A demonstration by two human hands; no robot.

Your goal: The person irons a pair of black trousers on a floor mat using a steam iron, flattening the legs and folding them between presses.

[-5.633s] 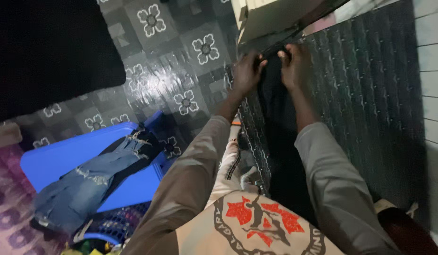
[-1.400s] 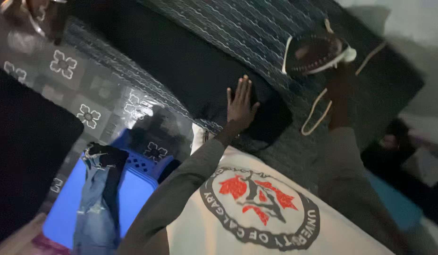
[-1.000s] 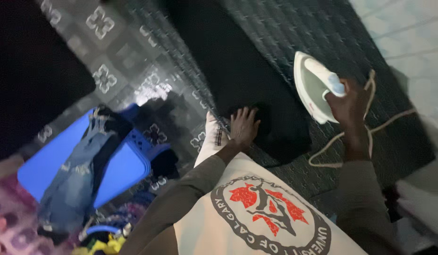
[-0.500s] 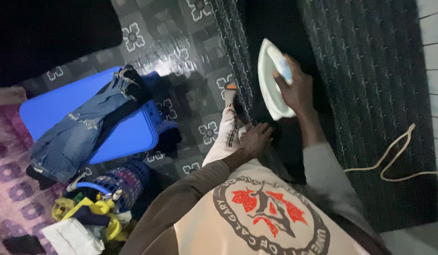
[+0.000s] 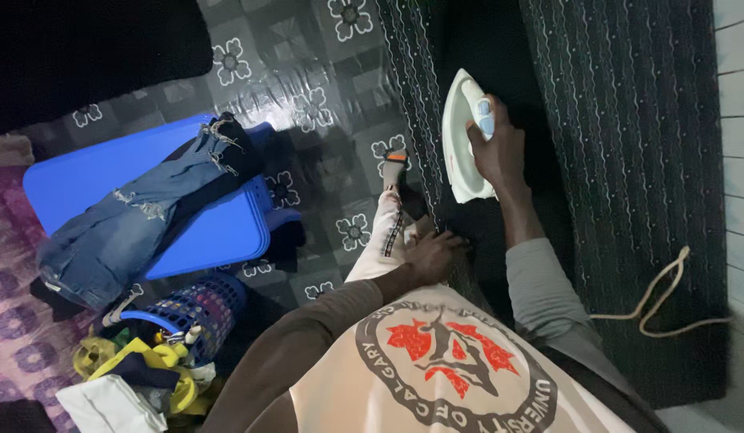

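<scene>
Ironing a dark garment on a patterned mat

The black garment (image 5: 484, 232) nearly vanishes into the dim mat (image 5: 628, 160). The right hand (image 5: 496, 148) is clenched around the white iron (image 5: 460, 136) resting on the garment; the left hand (image 5: 432, 255) presses flat, fingers spread, on the garment's near edge.

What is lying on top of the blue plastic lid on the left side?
A pair of ripped blue jeans lies across the blue lid, over some dark clothing. Whatever the lid covers is hidden.
</scene>
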